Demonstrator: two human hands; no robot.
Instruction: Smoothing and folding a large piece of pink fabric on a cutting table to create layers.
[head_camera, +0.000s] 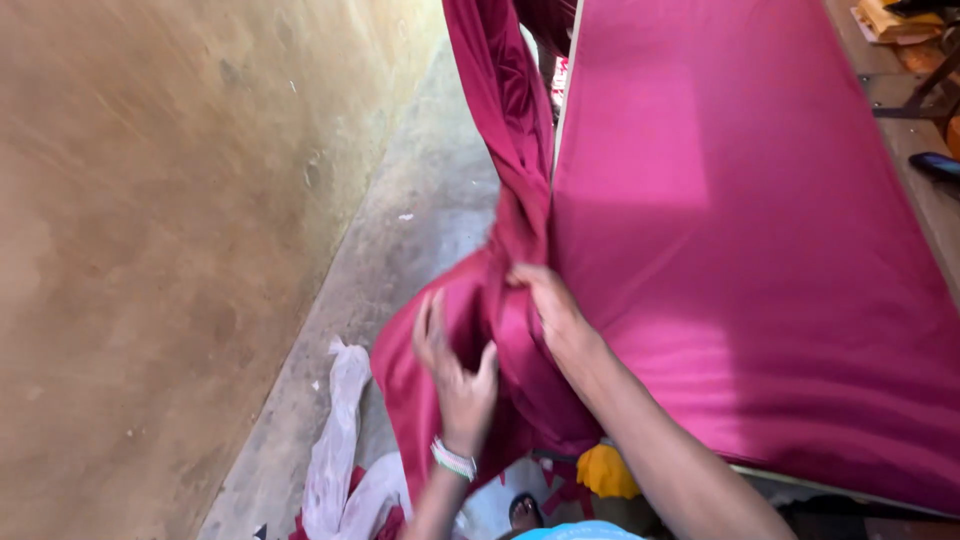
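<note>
Gripping magenta cloth (700, 250), both right hand (550, 305) and left hand (455, 370).

Tailoring workshop, magenta fabric (740, 250) spread over cutting table right of hands, cloth scraps (345, 470) on bare concrete floor (400, 250) below left hand, rough plaster wall (150, 250) far left

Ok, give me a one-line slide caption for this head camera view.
Both hands, left hand and right hand, gather magenta cloth hanging off a table edge beside a concrete floor.

Cloth (720, 230) spread on table (905, 130), edge hanging left; wall (150, 250) further left (floor (400, 250) between); scraps (340, 450) below.
</note>
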